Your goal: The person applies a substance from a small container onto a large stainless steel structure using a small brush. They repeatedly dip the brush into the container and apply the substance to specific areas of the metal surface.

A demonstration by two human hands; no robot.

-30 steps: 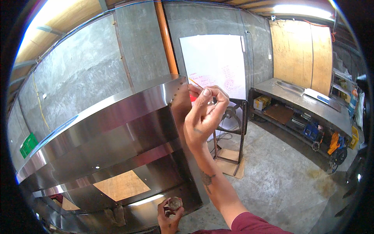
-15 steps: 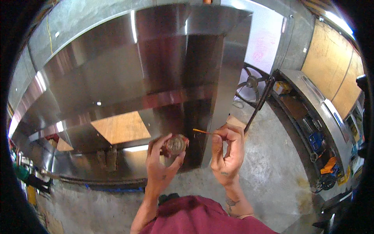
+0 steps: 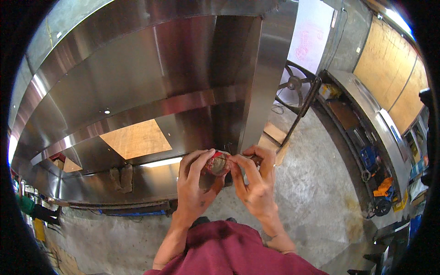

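Note:
My left hand [image 3: 196,183] is wrapped round a small round container-like thing [image 3: 216,166] with a dull grey-brown face and red patches at its rim. Close beside it, my right hand [image 3: 256,185] is closed in a pinch, its fingertips at the rim of the round thing. A thin stick runs from that pinch over the round face, mostly hidden by the fingers. Both hands are in front of the lower part of a large stainless steel structure [image 3: 183,64].
The steel structure has a rectangular opening showing a wooden board [image 3: 137,140]. At right stand a black-framed fan [image 3: 294,83] and a steel bench [image 3: 366,103] with tools on its lower shelf. A person [image 3: 28,206] is at the far left. Grey concrete floor [image 3: 316,183] lies below.
My right hand has moved left, bringing the thin orange stick from apart to the round thing in my left hand. My left hand has shifted slightly up and right. The view has tilted a little.

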